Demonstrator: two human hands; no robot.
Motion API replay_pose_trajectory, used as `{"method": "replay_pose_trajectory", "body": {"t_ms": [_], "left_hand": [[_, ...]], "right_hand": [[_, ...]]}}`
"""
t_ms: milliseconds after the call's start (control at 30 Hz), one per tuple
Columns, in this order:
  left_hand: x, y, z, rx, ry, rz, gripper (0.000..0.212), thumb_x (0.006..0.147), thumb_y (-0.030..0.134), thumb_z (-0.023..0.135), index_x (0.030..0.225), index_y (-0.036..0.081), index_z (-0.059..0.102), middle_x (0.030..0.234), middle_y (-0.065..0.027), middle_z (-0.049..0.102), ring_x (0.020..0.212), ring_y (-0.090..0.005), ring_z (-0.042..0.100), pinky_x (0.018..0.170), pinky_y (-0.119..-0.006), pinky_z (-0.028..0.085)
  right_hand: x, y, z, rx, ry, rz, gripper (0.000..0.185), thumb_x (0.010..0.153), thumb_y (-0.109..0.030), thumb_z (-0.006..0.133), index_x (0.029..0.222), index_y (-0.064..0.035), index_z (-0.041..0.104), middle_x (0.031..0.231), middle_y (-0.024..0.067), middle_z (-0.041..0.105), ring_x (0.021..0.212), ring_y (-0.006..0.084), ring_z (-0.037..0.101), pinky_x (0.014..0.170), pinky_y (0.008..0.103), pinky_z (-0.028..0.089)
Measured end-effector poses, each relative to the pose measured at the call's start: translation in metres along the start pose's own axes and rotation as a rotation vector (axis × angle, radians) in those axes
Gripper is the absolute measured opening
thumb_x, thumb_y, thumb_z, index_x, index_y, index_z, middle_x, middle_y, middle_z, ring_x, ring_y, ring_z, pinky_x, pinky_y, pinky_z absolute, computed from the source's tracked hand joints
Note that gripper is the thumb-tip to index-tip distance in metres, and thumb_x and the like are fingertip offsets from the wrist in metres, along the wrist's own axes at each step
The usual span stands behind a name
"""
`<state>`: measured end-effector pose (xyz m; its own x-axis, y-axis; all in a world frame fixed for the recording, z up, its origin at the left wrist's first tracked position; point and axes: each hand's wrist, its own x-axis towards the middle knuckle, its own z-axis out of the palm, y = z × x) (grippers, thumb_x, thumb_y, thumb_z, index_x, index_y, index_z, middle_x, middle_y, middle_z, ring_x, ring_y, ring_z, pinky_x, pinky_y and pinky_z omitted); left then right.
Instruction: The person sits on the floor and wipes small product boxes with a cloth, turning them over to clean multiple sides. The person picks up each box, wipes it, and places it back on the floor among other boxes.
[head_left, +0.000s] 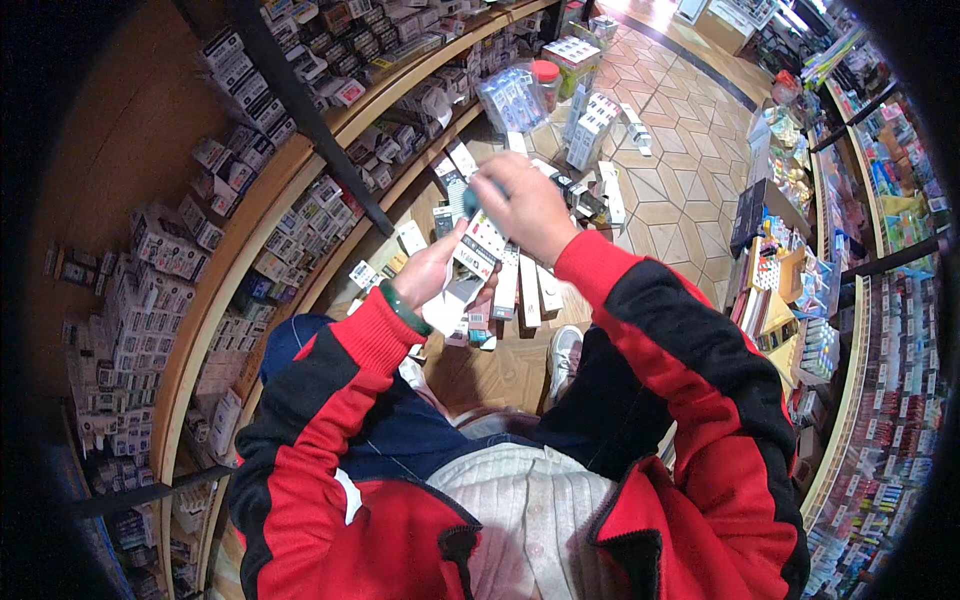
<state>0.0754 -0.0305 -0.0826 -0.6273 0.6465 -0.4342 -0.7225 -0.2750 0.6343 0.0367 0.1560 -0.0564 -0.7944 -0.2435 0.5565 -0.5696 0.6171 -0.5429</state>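
My left hand (429, 276) holds a small white printed carton (480, 244) tilted over the floor, with white flaps or paper (445, 311) hanging at its lower end. A green bangle circles that wrist. Just above the carton's upper end is my right hand (525, 201), its fingers bent around a dark teal object (471, 199) that is blurred and mostly hidden. Beneath both hands, many slim white and black cartons (529, 292) lie in a loose pile on the floor.
Shelves (247, 255) packed with small boxes curve along the left. Farther ahead stand a group of white cartons (592, 131), a clear bag of blue packs (513, 97) and a red-lidded jar (547, 79). Racks of small goods (885, 420) line the right. My shoe (564, 360) rests beside the pile.
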Motion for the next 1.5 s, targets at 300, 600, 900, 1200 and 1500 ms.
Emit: {"method": "replay_pose_trajectory", "body": {"t_ms": [300, 600, 900, 1200, 1500], "left_hand": [[0.028, 0.004, -0.027, 0.344, 0.071, 0.349, 0.050, 0.100, 0.042, 0.043, 0.133, 0.004, 0.043, 0.122, -0.0109, 0.054, 0.112, -0.0181, 0.057, 0.093, -0.032, 0.050], [0.035, 0.016, -0.013, 0.135, -0.142, 0.014, 0.061, 0.098, 0.056, 0.033, 0.125, 0.005, 0.051, 0.087, -0.0097, 0.062, 0.065, -0.0207, 0.061, 0.058, -0.033, 0.052], [0.020, 0.016, 0.016, 0.508, 0.021, 0.279, 0.084, 0.076, 0.012, 0.079, 0.145, 0.005, 0.033, 0.128, -0.0071, 0.053, 0.115, -0.0145, 0.051, 0.099, -0.030, 0.041], [0.016, 0.018, 0.014, 0.734, -0.026, 0.387, 0.081, 0.073, 0.010, 0.075, 0.144, 0.005, 0.036, 0.125, -0.0046, 0.055, 0.113, -0.0128, 0.052, 0.098, -0.030, 0.041], [0.016, 0.029, 0.014, 0.825, 0.024, 0.261, 0.081, 0.073, 0.017, 0.077, 0.143, 0.004, 0.038, 0.121, -0.0071, 0.057, 0.106, -0.0137, 0.055, 0.094, -0.029, 0.043]], "right_hand": [[-0.015, -0.035, 0.026, 0.312, 0.018, -0.050, 0.018, 0.085, -0.019, 0.063, 0.091, -0.0041, 0.057, 0.105, 0.0157, 0.060, 0.098, 0.0355, 0.058, 0.086, 0.0406, 0.047], [0.037, 0.055, -0.012, 0.209, 0.274, 0.461, 0.027, 0.087, -0.029, 0.067, 0.091, -0.0026, 0.063, 0.086, 0.0126, 0.066, 0.079, 0.0243, 0.065, 0.069, 0.0347, 0.050], [0.037, 0.074, -0.049, 0.992, -0.286, 1.039, 0.047, 0.088, -0.035, 0.069, 0.119, -0.0028, 0.057, 0.104, 0.0069, 0.064, 0.090, 0.0136, 0.064, 0.078, 0.0293, 0.053], [0.035, 0.083, -0.046, 1.005, -0.349, 0.938, 0.036, 0.091, -0.038, 0.063, 0.106, -0.0052, 0.064, 0.087, 0.0014, 0.067, 0.075, 0.0086, 0.064, 0.068, 0.0245, 0.052], [0.031, 0.090, -0.058, 0.770, -0.356, 1.030, 0.051, 0.091, -0.046, 0.062, 0.116, -0.0022, 0.063, 0.101, 0.0070, 0.067, 0.089, 0.0102, 0.062, 0.081, 0.0262, 0.050]]}}
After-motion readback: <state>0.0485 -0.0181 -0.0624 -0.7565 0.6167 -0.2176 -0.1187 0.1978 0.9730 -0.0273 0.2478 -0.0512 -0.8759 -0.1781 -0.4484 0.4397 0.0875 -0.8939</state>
